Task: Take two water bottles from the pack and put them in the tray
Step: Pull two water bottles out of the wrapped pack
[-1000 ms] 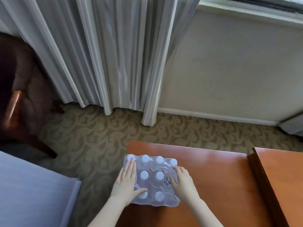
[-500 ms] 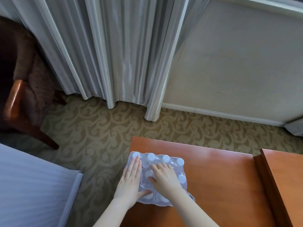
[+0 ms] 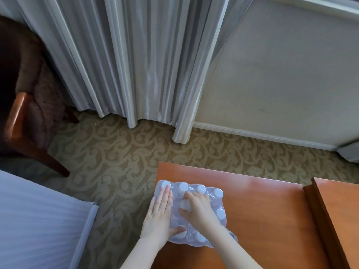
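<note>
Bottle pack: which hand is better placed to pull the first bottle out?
Right. The right hand sits over the middle of the pack, fingers curled at a white cap. The left hand lies flat along the pack's left edge, likely bracing it.

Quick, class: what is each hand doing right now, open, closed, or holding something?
Left hand: open, flat on the pack of water bottles, holding nothing.
Right hand: fingers curled around a bottle cap mid-pack; firm grip cannot be told.
</note>
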